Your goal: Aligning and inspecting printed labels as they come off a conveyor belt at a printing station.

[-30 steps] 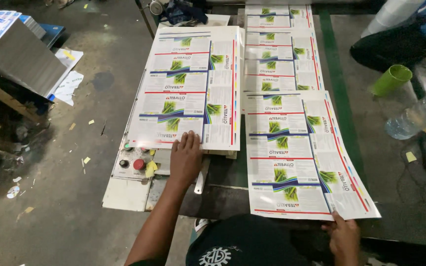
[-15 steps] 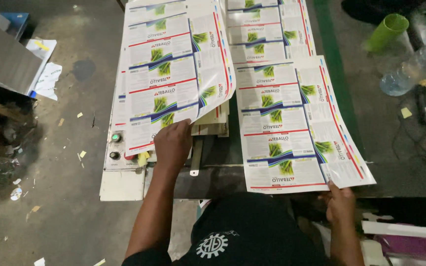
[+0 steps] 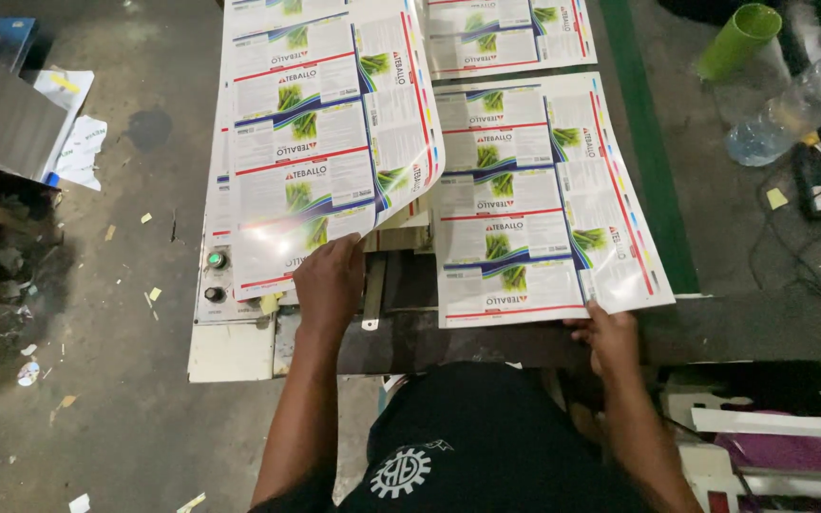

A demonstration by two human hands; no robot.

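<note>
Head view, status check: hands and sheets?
Left hand lifting curled glossy printed sheet by its near edge. Right hand grip on flat printed sheet corner. Nothing in the way.

The left hand's (image 3: 330, 280) fingertips are hidden under the lifted printed sheet (image 3: 320, 152), whose far end the top edge cuts off. The sheet also covers part of the control panel (image 3: 216, 285).

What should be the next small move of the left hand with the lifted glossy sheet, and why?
Probably the left hand should carry the lifted sheet a little further right and lay it onto the right stack. The sheet's right edge already curls up off the left pile and overlaps that stack's left side, while the right hand grips the stack's near corner, seemingly steadying it.
</note>
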